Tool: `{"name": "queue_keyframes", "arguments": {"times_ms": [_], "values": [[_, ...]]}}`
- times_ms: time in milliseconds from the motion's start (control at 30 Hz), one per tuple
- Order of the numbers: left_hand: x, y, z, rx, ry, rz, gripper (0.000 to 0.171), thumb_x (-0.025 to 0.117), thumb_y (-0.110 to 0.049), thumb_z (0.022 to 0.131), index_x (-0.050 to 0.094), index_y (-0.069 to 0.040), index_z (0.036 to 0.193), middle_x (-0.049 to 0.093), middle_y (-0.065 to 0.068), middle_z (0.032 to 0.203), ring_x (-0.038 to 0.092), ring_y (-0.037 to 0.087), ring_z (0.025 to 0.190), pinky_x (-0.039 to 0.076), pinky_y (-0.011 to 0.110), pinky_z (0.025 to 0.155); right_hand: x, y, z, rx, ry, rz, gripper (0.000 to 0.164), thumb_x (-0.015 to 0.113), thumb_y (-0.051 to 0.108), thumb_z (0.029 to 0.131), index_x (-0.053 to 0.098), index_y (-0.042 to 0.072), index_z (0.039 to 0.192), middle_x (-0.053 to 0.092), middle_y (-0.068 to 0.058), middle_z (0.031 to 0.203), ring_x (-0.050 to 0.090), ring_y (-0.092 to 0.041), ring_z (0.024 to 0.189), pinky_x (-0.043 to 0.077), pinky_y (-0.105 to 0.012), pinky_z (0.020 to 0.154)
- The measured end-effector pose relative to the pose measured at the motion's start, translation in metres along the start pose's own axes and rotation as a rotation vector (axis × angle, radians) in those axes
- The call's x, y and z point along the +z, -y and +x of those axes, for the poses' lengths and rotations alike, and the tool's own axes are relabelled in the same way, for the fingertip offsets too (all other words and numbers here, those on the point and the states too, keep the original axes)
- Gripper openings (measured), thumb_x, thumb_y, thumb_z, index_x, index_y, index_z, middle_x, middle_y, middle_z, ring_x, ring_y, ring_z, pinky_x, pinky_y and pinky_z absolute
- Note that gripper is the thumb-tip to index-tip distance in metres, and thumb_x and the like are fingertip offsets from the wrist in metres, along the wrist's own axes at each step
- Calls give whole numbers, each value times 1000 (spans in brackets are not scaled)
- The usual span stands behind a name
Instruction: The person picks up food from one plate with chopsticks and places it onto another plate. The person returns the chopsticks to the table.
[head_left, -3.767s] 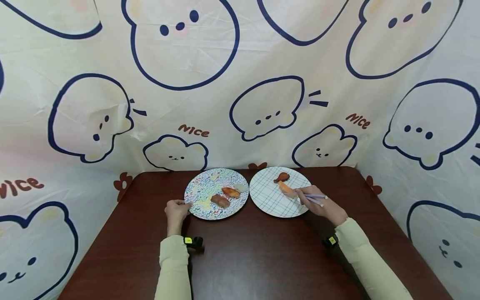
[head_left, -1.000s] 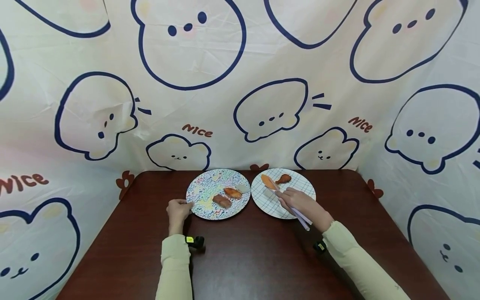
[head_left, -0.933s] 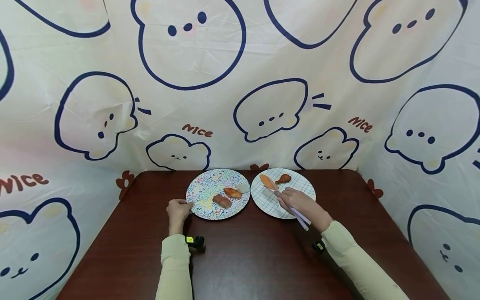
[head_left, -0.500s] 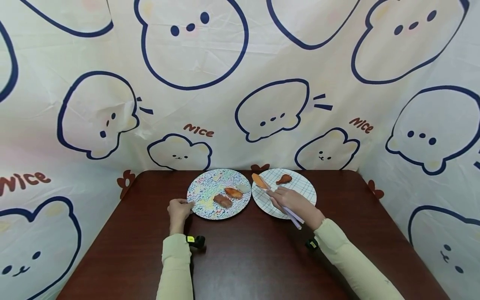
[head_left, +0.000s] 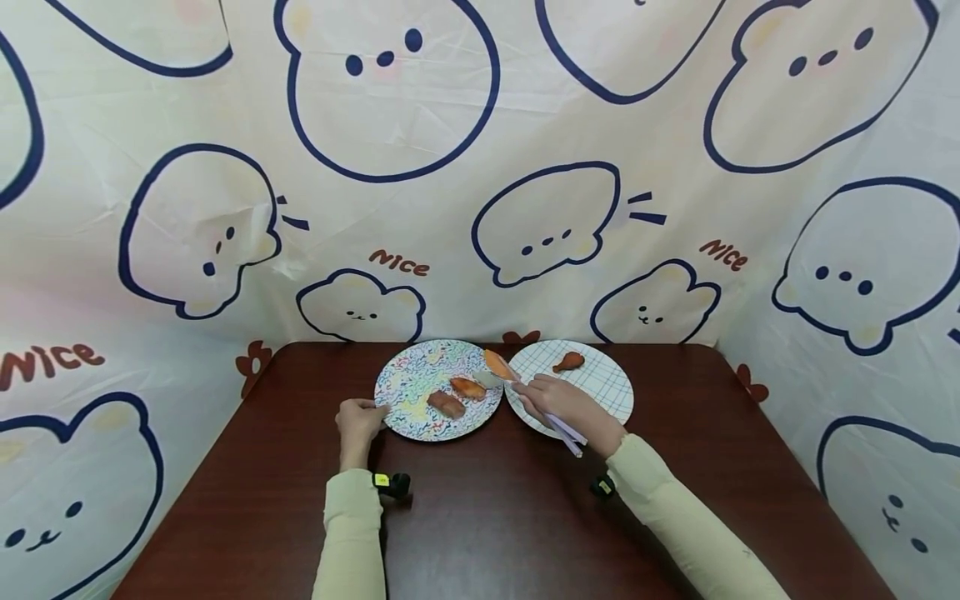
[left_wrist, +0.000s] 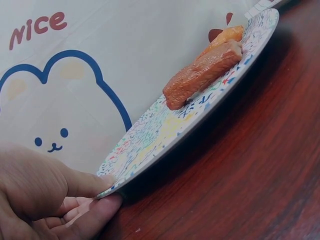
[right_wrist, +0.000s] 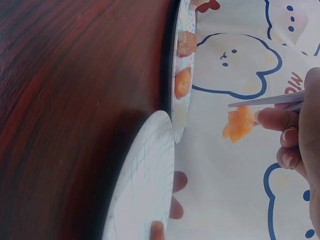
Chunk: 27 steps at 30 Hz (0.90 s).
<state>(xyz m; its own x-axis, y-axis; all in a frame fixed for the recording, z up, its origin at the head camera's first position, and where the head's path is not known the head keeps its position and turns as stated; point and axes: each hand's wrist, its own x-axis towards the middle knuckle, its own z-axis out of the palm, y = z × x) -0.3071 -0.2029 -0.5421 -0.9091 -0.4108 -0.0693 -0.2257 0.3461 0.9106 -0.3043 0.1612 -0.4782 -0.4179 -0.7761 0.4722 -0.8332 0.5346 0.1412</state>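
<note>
Now we see our right hand [head_left: 562, 404] gripping a pair of pale lilac chopsticks [head_left: 551, 415], fingers [right_wrist: 272, 119] curled round the sticks, and the tips pinch an orange wedge-shaped piece of food [head_left: 497, 364]. That piece hangs in the air over the gap where the round speckled multicoloured plate [head_left: 408, 392] meets the round white plate with a blue grid pattern [head_left: 603, 392]. From the right wrist it shows clear of both plates, lifted above their rims [right_wrist: 238, 125].

Taking the speckled plate as our landmark: our left hand [head_left: 358, 421] holds its near left rim, thumb on top and fingers [left_wrist: 95, 220] tucked under the edge, so that edge is pinched. On this plate lie a reddish-brown oblong piece [head_left: 446, 404] near the middle, an orange-brown piece [head_left: 468, 387] just beyond it towards the right, and a small pale whitish piece [head_left: 484, 378] at the right rim, just below the held wedge. From the left wrist the oblong piece [left_wrist: 202, 75] looks tilted along the plate's slope.

To the right of the speckled plate, rims nearly touching, sits the grid plate, carrying a small brown drumstick-shaped piece [head_left: 567, 362] at its far side. Both plates rest on the dark reddish-brown wooden tabletop [head_left: 487, 533]. Behind the speckled plate hangs a cream cloth printed with blue-outlined bears [head_left: 375, 150].
</note>
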Motion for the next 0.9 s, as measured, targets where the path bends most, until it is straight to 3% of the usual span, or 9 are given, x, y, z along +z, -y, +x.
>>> {"name": "queue_keyframes", "arguments": {"times_ms": [400,900], "values": [[1,0,2,-10,0,2,28,73,-9,90,68,13,108,62,33,112,71,23,71,59,38,67,15,1,10,-9,31,8,27,64,9,96,71,-3,119,74,-9,99,68,-18,85,57,-29,76],[1,1,3,-21,-4,11,31,73,-9,90,68,14,110,62,32,111,72,26,73,58,35,65,36,-8,27,17,17,75,28,60,8,98,70,-3,121,72,-9,90,65,-18,78,56,-28,71]]}}
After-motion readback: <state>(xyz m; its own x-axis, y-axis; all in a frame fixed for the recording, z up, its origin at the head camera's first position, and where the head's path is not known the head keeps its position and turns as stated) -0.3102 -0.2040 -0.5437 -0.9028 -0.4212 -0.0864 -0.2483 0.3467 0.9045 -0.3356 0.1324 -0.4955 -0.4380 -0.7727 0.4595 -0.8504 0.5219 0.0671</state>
